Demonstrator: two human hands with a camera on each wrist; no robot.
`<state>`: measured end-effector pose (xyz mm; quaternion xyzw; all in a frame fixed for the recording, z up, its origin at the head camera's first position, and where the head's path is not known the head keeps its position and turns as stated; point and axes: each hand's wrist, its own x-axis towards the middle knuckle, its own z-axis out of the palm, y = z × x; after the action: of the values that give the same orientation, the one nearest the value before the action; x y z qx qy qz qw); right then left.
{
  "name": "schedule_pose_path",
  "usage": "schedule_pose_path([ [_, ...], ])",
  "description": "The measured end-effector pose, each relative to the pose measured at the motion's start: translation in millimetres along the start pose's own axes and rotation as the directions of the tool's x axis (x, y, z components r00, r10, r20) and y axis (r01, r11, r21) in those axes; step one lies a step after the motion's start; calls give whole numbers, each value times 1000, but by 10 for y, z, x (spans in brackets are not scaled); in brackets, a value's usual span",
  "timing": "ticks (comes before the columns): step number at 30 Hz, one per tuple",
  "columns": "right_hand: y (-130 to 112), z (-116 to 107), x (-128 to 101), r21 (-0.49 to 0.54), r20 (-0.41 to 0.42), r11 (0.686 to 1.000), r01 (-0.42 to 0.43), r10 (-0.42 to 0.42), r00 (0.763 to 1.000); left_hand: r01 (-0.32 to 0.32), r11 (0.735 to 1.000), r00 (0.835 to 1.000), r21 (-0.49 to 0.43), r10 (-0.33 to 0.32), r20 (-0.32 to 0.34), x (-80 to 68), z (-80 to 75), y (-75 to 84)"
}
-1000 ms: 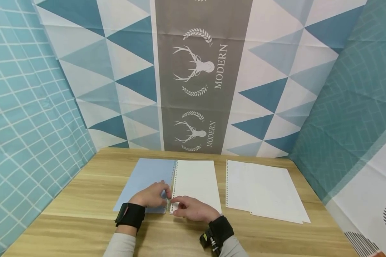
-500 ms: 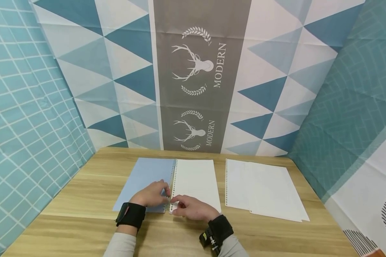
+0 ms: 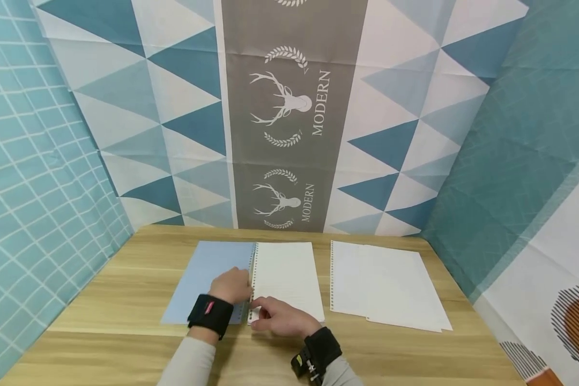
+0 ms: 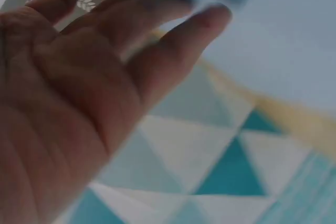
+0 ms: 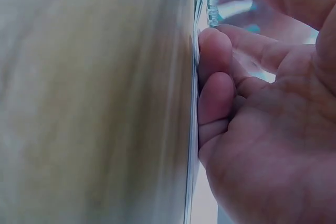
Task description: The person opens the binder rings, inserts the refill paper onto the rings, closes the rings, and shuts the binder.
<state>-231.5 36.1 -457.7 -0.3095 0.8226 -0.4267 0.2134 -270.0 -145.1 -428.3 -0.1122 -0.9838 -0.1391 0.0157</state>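
A loose-leaf notebook lies spread on the table, with its blue cover [image 3: 202, 265] on the left and white lined pages [image 3: 287, 265] on the right. Down the middle runs its ring binding; a clear plastic part of the rings [image 5: 212, 6] shows in the right wrist view. My left hand [image 3: 230, 287] is over the blue cover beside the binding, its fingers mostly extended in the left wrist view. At the pages' lower left, my right hand [image 3: 286, 317] rests with lower fingers bent against the paper, index finger extended to the binding and thumb apart.
Overlapping loose white sheets [image 3: 400, 287], the left one with punched holes along its edge, lie to the right on the wooden table [image 3: 101, 332]. A patterned cloth [image 3: 289, 161] stands behind the table, with tiled-pattern cloth [image 3: 38, 177] at the left.
My left hand has turned over and shifted relative to the binding, its back now more toward the head camera. The right hand stays at the pages' edge. The head view has shifted slightly.
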Motion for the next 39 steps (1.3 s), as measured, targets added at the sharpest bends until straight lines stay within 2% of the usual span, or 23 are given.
schedule_pose_path([
  [3, 12, 13, -6, -27, -6, 1000, 13, -13, 1000, 4, 996, 995, 88, 4, -96, 271, 10, 62],
  [6, 15, 11, -3, -50, -9, 999, 21, -21, 1000, -44, 997, 980, 68, 57, -193, 551, 112, -20],
  [8, 15, 11, 2, -45, -3, 999, 27, -27, 1000, -63, 998, 979, 0, 62, -194, 695, 221, -130],
  [11, 25, 28, 24, -21, 19, 1000, 21, -20, 1000, -16, 990, 989, -138, -5, -150, 809, 375, -320],
  [13, 32, 28, 30, -6, 30, 1000, 7, -7, 1000, 25, 979, 990, -201, -52, -129, 858, 441, -409],
  [15, 37, 8, 25, 8, 35, 1000, -10, 9, 999, 60, 971, 989, -231, -90, -118, 903, 462, -430],
  [21, -5, -49, 17, 26, 34, 999, -45, 44, 998, 122, 977, 987, -176, -139, -85, 987, 449, -353],
  [26, 3, -25, 13, 24, 23, 995, -94, 93, 995, 158, 969, 981, -192, -176, -82, 981, 493, -317],
  [29, 13, -8, 1, 14, 0, 995, -94, 94, 996, 165, 967, 979, -192, -184, -84, 992, 516, -309],
  [32, 0, -3, 6, 3, -14, 997, -76, 76, 997, 161, 973, 978, -163, -179, -105, 1010, 537, -331],
  [34, -15, -6, 14, 0, -13, 998, -67, 67, 998, 135, 981, 979, -142, -154, -132, 1010, 543, -347],
  [36, -26, -10, 17, 7, -3, 998, -69, 69, 998, 97, 990, 982, -104, -112, -149, 1003, 548, -364],
  [39, -28, -12, 13, 30, 9, 996, -82, 82, 997, 13, 1000, 988, -16, -15, -155, 976, 557, -371],
])
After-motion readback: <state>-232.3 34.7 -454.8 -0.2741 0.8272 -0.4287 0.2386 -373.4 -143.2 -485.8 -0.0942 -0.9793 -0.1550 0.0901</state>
